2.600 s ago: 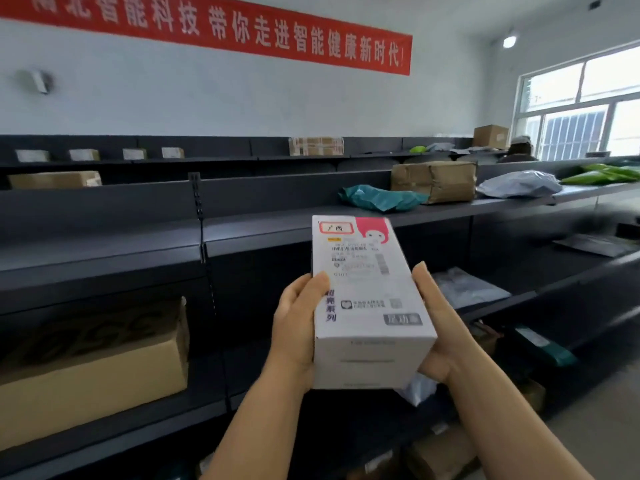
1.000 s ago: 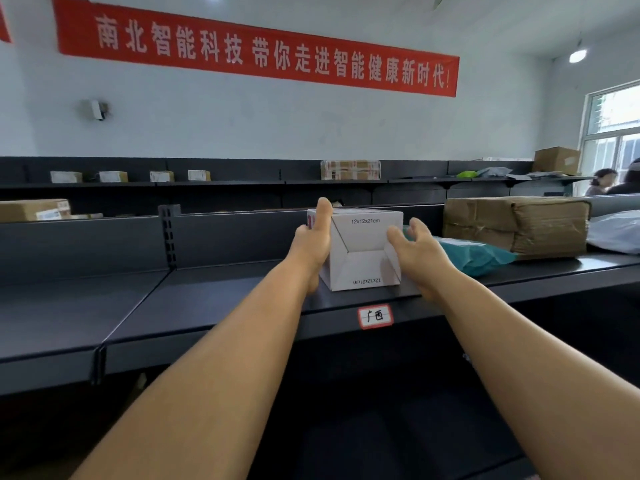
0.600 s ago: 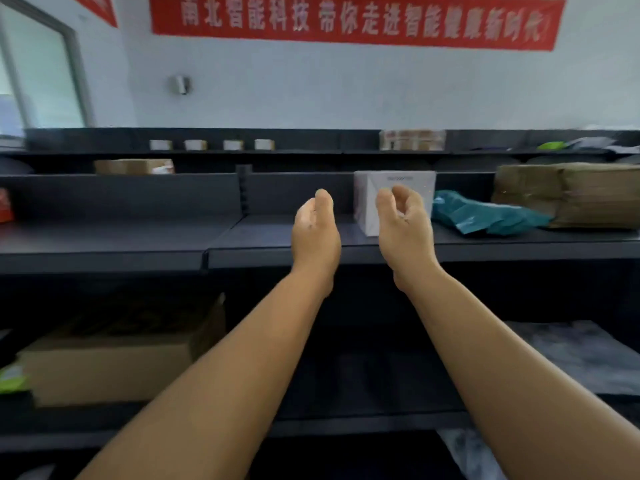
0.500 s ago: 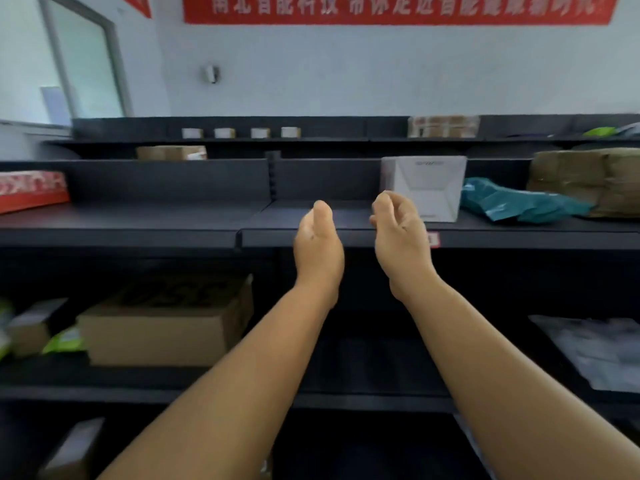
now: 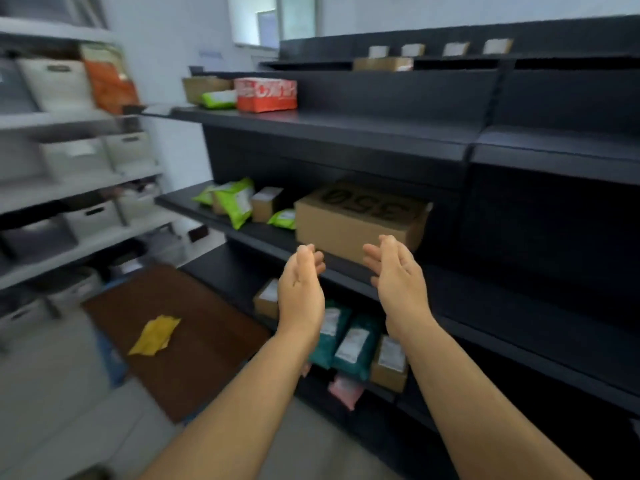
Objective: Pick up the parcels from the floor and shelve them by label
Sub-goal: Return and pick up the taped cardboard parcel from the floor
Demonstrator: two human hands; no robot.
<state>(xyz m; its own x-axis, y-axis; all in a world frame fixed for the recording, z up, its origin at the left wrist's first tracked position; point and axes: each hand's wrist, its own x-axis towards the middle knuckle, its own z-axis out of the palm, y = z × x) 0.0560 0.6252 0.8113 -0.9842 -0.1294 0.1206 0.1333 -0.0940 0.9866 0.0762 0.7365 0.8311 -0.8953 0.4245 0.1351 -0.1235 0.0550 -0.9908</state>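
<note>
My left hand (image 5: 300, 292) and my right hand (image 5: 398, 275) are held out in front of me, palms facing each other, fingers loosely curled and empty. Behind them runs the dark shelving unit (image 5: 346, 133). A yellow parcel (image 5: 154, 335) lies on a brown mat (image 5: 194, 344) on the floor, down and to the left of my left hand. A large cardboard box marked 350 (image 5: 356, 220) stands on the middle shelf just behind my hands. The white box that I shelved is out of view.
Green mailers (image 5: 235, 202) and small boxes share the middle shelf. A red box (image 5: 266, 94) sits on the upper shelf. Teal mailers (image 5: 349, 341) and a pink one (image 5: 344, 389) fill the low shelf. A light rack with bins (image 5: 69, 161) stands at left.
I set the white box on the shelf and let go of it. My view has since swung left and down, showing the floor and the yellow parcel. Both hands stay empty.
</note>
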